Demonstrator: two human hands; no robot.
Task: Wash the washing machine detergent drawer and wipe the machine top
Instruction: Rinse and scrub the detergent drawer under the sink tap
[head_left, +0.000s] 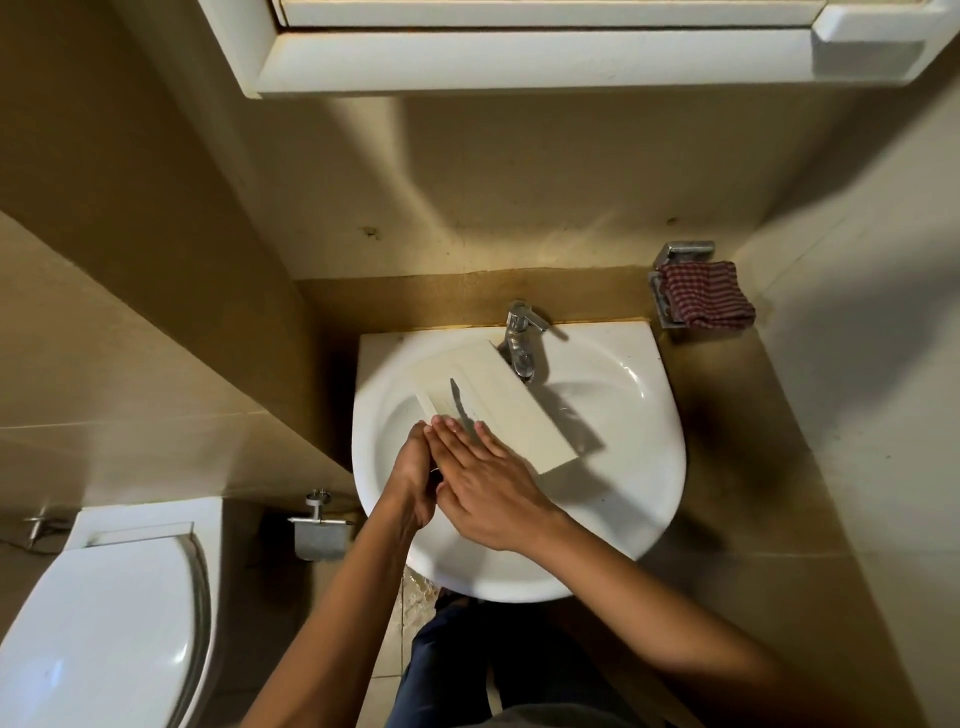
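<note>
The cream-white detergent drawer (498, 400) lies slantwise in the white basin (639, 467), its far end under the chrome tap (521, 340). A thin grey strip runs along its top face. Just in front of the drawer's near end, my left hand (410, 480) and my right hand (485, 486) meet over the bowl. My right hand lies flat with straight fingers against the left palm. Neither hand holds the drawer. Whether water runs from the tap I cannot tell.
A red striped cloth (707, 295) sits in a metal wall holder (681, 254) right of the basin. A toilet (104, 613) stands at lower left, with a paper holder (320, 532) beside it. A white cabinet (519, 57) overhangs the basin.
</note>
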